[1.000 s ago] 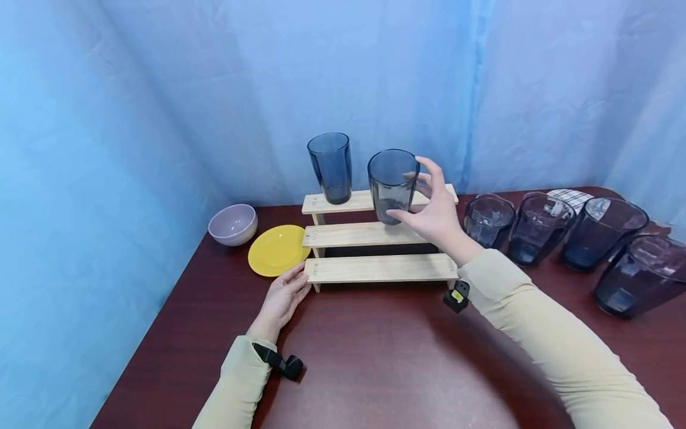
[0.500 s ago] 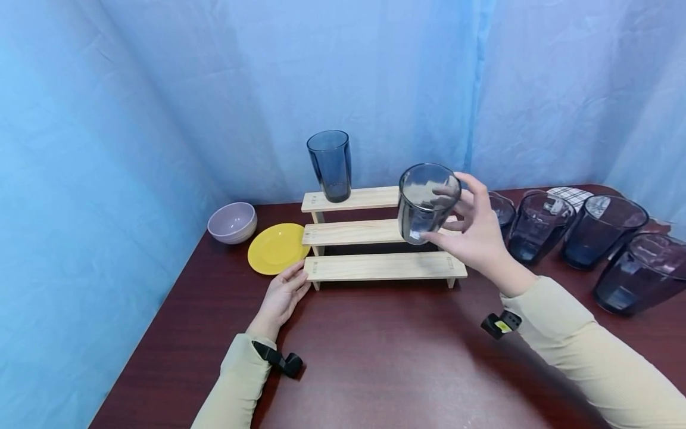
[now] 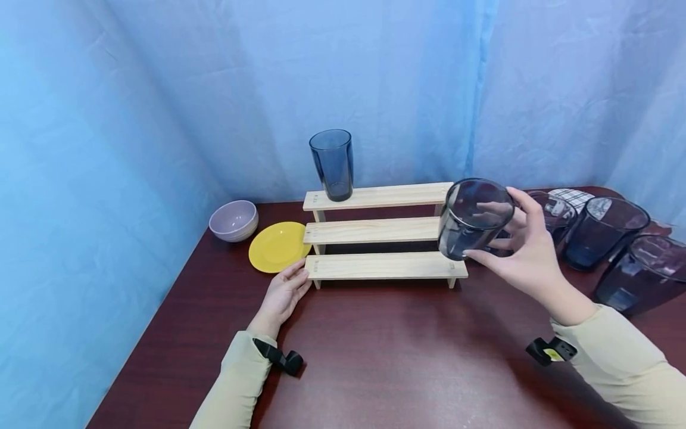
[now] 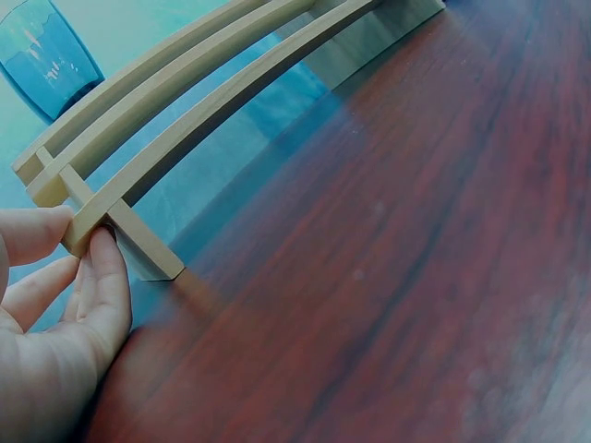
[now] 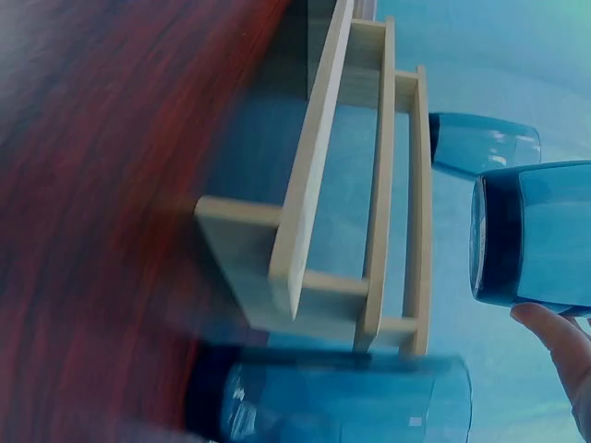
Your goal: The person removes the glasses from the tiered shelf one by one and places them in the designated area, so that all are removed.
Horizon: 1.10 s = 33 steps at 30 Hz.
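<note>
From the head camera, my right hand (image 3: 527, 253) grips a smoky blue tumbler (image 3: 471, 219) in the air, tilted with its mouth toward me, just off the right end of the wooden three-step rack (image 3: 383, 229). My left hand (image 3: 283, 296) lies on the dark red table (image 3: 375, 357), fingers relaxed and nearly straight, touching the left end of the lowest step. I judge the work only partly done: one tall blue glass (image 3: 331, 164) stands upright at the left end of the top step, the middle and lowest steps carry nothing, and a row of dark glasses (image 3: 605, 232) waits on the table to the right. Left of the rack sit a yellow plate (image 3: 276, 246) and a pale bowl (image 3: 233, 220), touching or nearly so. The waiting glasses stand close behind my right hand, so they are what could be knocked.

On the left wrist view, my fingertips (image 4: 102, 245) press the corner of the rack's (image 4: 185, 129) lowest board; the thumb rests above it. The tall glass (image 4: 46, 55) shows at the far top.

Over the right wrist view, the tumbler (image 5: 531, 235) is held clear of the rack (image 5: 369, 185), only one fingertip (image 5: 554, 337) showing under it. Another dark glass (image 5: 342, 401) sits blurred beside the rack's end.
</note>
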Each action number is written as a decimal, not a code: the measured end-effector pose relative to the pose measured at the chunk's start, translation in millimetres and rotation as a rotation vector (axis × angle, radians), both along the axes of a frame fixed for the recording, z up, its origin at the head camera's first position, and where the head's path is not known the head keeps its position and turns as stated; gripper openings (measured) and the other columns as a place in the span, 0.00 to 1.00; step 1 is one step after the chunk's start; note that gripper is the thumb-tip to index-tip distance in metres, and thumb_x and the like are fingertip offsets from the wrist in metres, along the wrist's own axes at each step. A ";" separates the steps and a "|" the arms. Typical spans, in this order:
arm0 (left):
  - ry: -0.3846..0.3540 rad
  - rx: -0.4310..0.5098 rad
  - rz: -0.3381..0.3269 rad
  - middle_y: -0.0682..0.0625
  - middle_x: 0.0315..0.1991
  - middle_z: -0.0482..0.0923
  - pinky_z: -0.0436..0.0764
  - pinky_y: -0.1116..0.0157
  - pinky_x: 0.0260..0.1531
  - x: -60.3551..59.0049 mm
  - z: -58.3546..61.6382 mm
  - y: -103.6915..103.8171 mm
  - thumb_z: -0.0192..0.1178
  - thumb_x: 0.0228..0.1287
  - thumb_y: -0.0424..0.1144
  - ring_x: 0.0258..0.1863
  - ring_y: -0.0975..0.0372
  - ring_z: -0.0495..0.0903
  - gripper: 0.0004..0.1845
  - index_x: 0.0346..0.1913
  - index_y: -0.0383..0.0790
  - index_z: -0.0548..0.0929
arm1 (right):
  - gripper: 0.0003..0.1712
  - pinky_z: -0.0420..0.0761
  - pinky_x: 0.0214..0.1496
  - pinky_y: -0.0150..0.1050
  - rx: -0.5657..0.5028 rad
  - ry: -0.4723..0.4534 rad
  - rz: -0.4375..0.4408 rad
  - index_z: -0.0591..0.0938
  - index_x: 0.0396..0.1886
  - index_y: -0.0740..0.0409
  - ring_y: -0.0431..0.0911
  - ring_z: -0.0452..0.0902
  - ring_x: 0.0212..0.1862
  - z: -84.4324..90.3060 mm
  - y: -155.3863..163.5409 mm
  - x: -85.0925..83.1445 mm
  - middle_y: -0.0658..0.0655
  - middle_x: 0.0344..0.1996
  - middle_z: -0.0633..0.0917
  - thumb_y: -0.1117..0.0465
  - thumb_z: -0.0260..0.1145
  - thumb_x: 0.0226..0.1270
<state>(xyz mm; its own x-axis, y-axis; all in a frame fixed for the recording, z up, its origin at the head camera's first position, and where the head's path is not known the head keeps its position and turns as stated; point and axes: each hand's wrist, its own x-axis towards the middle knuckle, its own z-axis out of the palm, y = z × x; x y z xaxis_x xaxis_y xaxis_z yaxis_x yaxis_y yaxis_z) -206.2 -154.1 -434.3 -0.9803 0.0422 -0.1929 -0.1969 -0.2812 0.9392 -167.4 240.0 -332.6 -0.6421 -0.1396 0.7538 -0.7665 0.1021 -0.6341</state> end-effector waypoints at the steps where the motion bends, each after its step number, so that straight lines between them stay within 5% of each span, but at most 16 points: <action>1: 0.000 -0.003 0.001 0.44 0.54 0.67 0.77 0.74 0.42 0.0 0.1 0.0 0.47 0.71 0.27 0.40 0.70 0.78 0.26 0.70 0.30 0.60 | 0.59 0.80 0.41 0.27 -0.013 -0.004 0.010 0.50 0.68 0.68 0.38 0.81 0.49 -0.7 3.3 1.3 0.51 0.55 0.79 0.81 0.75 0.38; 8: 0.000 -0.022 -0.002 0.42 0.57 0.66 0.77 0.74 0.42 -0.4 0.8 -0.6 0.47 0.71 0.28 0.40 0.71 0.78 0.26 0.70 0.31 0.59 | 0.57 0.80 0.42 0.27 -0.093 -0.041 0.090 0.52 0.68 0.66 0.40 0.81 0.50 -4.9 24.0 10.6 0.56 0.55 0.79 0.80 0.73 0.38; 12: 0.003 -0.029 -0.008 0.39 0.60 0.64 0.77 0.75 0.43 -0.7 0.8 -0.8 0.47 0.71 0.28 0.41 0.71 0.78 0.26 0.71 0.31 0.59 | 0.58 0.80 0.42 0.27 -0.087 -0.078 0.088 0.52 0.69 0.65 0.39 0.83 0.46 -8.0 35.6 17.6 0.55 0.55 0.79 0.88 0.68 0.36; 21: 0.009 -0.018 -0.016 0.37 0.64 0.60 0.77 0.75 0.43 -0.6 0.5 -0.8 0.45 0.72 0.27 0.41 0.71 0.77 0.26 0.71 0.31 0.58 | 0.66 0.79 0.40 0.23 0.135 -0.142 -0.067 0.48 0.72 0.63 0.33 0.84 0.38 -18.8 67.7 35.0 0.46 0.57 0.77 0.95 0.63 0.29; 27: 0.009 -0.014 -0.014 0.37 0.64 0.61 0.77 0.75 0.43 -1.4 0.1 -1.6 0.46 0.71 0.27 0.41 0.71 0.77 0.26 0.71 0.31 0.58 | 0.67 0.76 0.34 0.18 0.362 -0.204 -0.322 0.51 0.72 0.61 0.24 0.80 0.31 -25.1 78.7 42.6 0.27 0.52 0.74 0.89 0.71 0.27; 33: -0.001 -0.011 -0.014 0.38 0.65 0.61 0.77 0.75 0.43 -1.1 0.0 -0.5 0.46 0.72 0.27 0.42 0.71 0.77 0.26 0.71 0.32 0.58 | 0.66 0.77 0.28 0.21 0.382 -0.304 -0.316 0.51 0.72 0.57 0.25 0.80 0.28 -35.0 89.4 46.5 0.23 0.47 0.75 0.84 0.74 0.31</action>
<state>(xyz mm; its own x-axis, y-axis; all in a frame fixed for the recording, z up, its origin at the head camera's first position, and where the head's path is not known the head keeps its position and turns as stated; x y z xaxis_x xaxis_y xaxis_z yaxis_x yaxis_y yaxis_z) -207.3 -154.6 -434.3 -0.9794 0.0539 -0.1947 -0.2020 -0.2684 0.9419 -120.9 329.4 -367.6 -0.8764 -0.1320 0.4632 -0.4514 0.5606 -0.6942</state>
